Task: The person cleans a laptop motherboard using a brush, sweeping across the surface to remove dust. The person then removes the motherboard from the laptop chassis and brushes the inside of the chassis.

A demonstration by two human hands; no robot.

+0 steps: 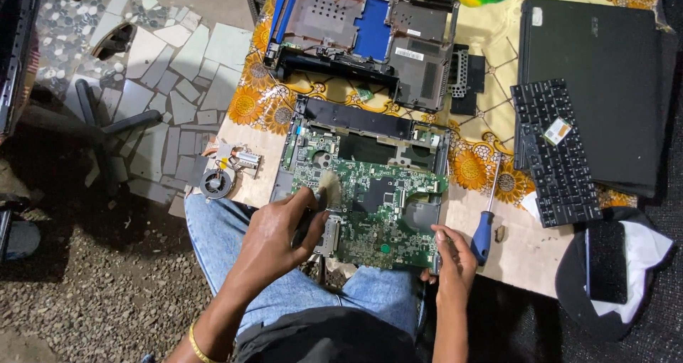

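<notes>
Brush point(326, 192) in left hand point(274, 231) grip, bristles on motherboard point(370, 206).

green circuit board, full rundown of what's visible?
The green circuit board lies flat in an opened grey laptop base at the table's near edge. It is densely populated, with a dark square chip near the middle. The left hand sweeps a small brush over it; the right hand grips its near right corner.
</notes>
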